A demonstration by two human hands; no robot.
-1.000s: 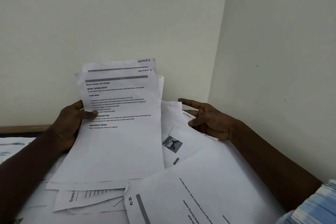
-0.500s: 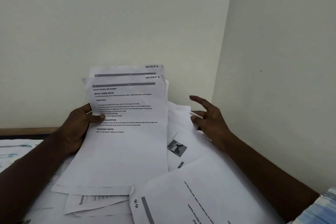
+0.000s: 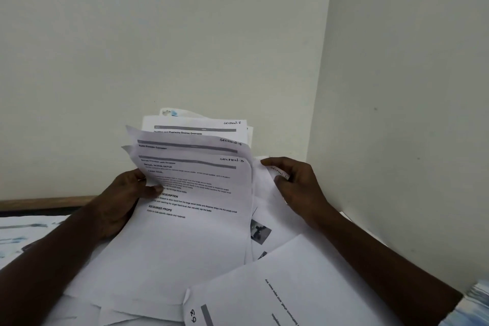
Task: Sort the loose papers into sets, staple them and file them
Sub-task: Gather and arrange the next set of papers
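Beside the corner wall (image 3: 397, 114), my right hand (image 3: 301, 188), loose a moment ago, now pinches the corner of a sheet (image 3: 264, 193), while my left hand (image 3: 124, 198) grips the fanned stack (image 3: 190, 233).

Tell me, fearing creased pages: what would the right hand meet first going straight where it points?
Probably the fanned stack, gripped by the left hand; the right hand, pinching the Section-6 sheet, points left at it. Depth unclear.
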